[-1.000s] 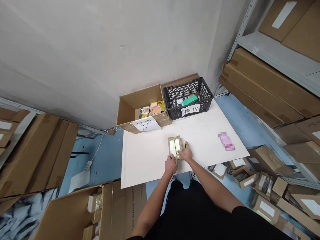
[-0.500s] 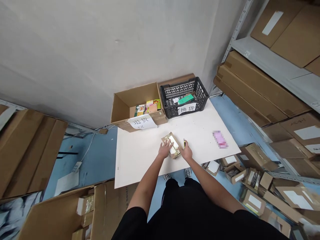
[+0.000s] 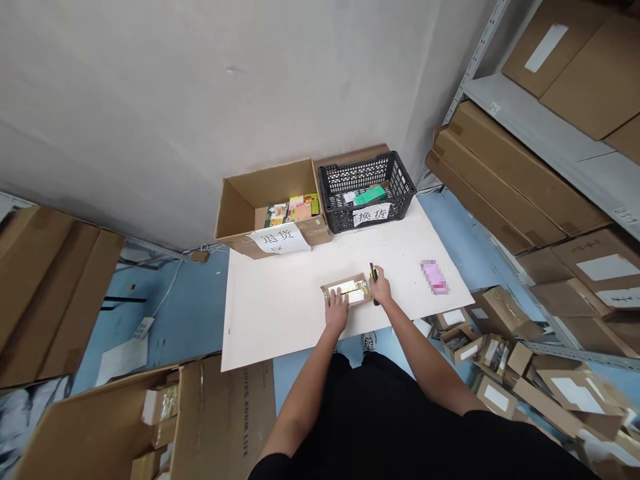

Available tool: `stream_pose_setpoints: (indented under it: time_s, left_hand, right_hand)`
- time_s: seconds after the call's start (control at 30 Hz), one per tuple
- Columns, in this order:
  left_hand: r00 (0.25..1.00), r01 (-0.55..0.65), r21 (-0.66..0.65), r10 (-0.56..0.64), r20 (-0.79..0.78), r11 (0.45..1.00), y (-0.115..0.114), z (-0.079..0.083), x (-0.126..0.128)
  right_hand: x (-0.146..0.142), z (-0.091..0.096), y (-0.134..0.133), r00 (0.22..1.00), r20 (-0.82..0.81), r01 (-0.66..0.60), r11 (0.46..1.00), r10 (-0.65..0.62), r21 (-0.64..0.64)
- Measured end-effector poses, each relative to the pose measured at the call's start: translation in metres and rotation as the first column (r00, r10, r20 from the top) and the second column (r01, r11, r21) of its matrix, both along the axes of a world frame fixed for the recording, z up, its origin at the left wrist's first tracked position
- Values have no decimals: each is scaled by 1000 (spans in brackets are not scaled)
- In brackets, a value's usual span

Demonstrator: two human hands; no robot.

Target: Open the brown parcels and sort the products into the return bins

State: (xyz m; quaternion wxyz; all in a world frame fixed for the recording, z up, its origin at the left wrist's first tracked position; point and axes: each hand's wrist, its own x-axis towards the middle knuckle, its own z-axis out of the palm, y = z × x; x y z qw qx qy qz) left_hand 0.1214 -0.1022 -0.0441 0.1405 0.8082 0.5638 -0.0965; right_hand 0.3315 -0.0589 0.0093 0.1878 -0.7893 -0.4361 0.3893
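Note:
A small cardboard parcel [image 3: 356, 283], wound with shiny tape and bearing white labels, lies on the white table [image 3: 270, 313]. My left hand [image 3: 337, 309] rests on its near left part, the fingers stretched over the top and apart. In my closed right hand [image 3: 381, 287] is a yellow and black box cutter [image 3: 373, 272], held upright beside the parcel's right end. Its tip is too small to tell whether a blade is out.
An open carton [image 3: 240, 241] with several colourful packs stands at the back, beside a black plastic crate [image 3: 345, 223] holding a green box [image 3: 370, 195]. A blurred pink item [image 3: 435, 277] lies to the right. Cartons fill shelves and floor around the table.
The parcel has been turned from a steep slant to nearly lengthwise across the table. My left hand has moved to its near side, and my right hand has risen slightly with the cutter.

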Motion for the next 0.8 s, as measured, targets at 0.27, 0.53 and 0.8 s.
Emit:
stream_pose_setpoints:
  time_s: [0.27, 0.53, 0.8]
  left_hand:
    - [997, -34, -23, 35, 74, 999, 1, -7, -2]
    - [998, -27, -29, 29, 49, 999, 5, -9, -6]
    - [999, -28, -48, 29, 26, 998, 9, 2, -9]
  right_hand:
    - [14, 5, -39, 964, 17, -263, 959, 266, -106]
    - [26, 6, -22, 942, -218, -290, 944, 254, -155]
    - [49, 9, -43, 908, -322, -352, 905, 269, -238]
